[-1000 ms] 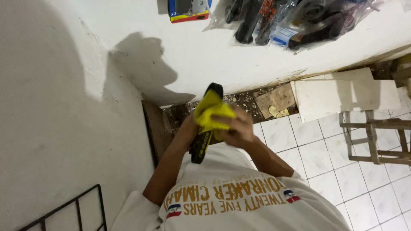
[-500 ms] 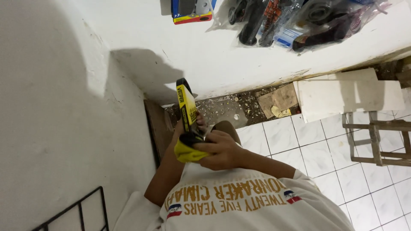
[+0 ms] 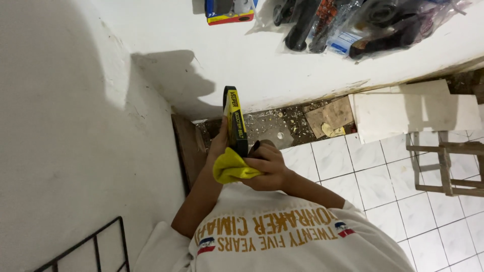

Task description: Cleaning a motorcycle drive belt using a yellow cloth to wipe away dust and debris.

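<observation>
- Now the yellow cloth [image 3: 231,168] sits bunched at the near end of the black and yellow belt [image 3: 235,120], under the right hand [image 3: 266,166]; a second ago it was draped over the belt's far end, so it has travelled the belt's whole length toward the person.
- The belt stands nearly upright in front of the chest, its yellow-printed face bare above the hands, where earlier the cloth hid it.
- The left hand [image 3: 220,142] is closed round the belt's lower part from the wall side, thumb along its edge, holding it steady.
- The right hand is closed on the cloth, fingers curled over it and pressing it against the belt's bottom end.
- Judging by this, one wiping pass down the belt looks complete; whether the hidden side is clean cannot be told.
- Beyond the hands, a dusty strip of bare floor [image 3: 272,126] lies against the white wall [image 3: 166,45]; to the right hand's side is the tiled floor [image 3: 363,166], and farther off a wooden frame [image 3: 448,163].
</observation>
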